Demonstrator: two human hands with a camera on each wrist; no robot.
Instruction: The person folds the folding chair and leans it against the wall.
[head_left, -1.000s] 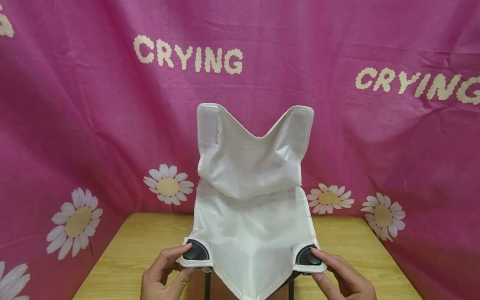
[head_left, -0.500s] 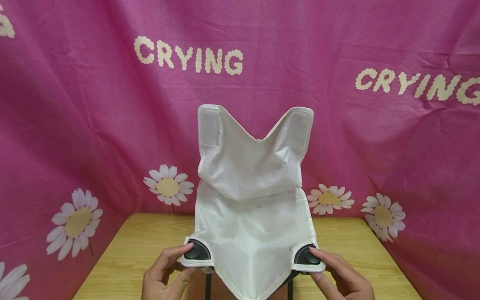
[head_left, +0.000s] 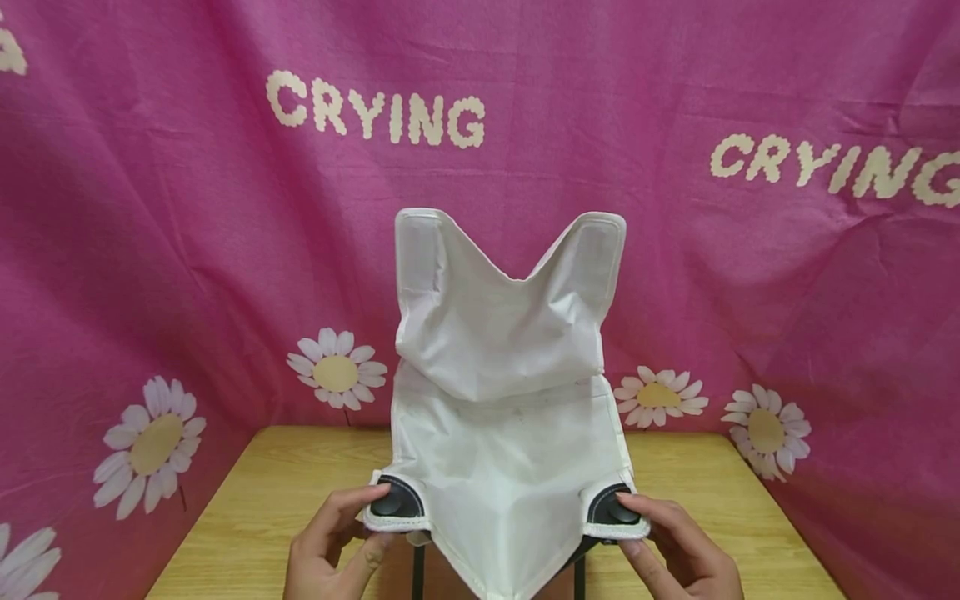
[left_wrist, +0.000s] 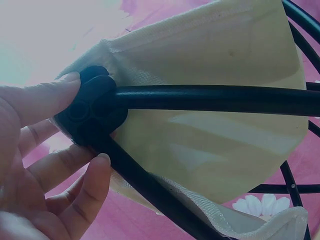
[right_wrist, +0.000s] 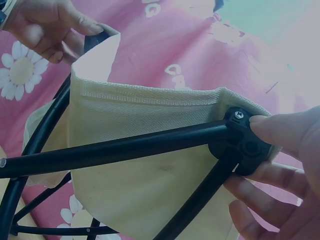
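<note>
A small folding camping chair stands in front of me, its white fabric seat [head_left: 510, 467] slung on a black tube frame [left_wrist: 215, 99]. My left hand [head_left: 333, 542] pinches the front left corner, index finger on the black corner patch [head_left: 397, 500] and thumb underneath. In the left wrist view that thumb presses on the black plastic joint [left_wrist: 90, 107] where two tubes meet. Opposite, my right hand [head_left: 682, 546] grips the front right corner the same way, thumb against its screwed joint [right_wrist: 242, 142]. Between the hands the front fabric edge sags to a point.
The chair's backrest [head_left: 510, 342] rises at the far side with two upright corners. Beneath lies a light wooden table [head_left: 292, 475]. A pink cloth [head_left: 600, 83] with daisies and lettering hangs behind and at both sides.
Both hands have drawn very slightly toward each other, bringing the two front corners a little closer. Their hold is the same, and the backrest has barely moved.
</note>
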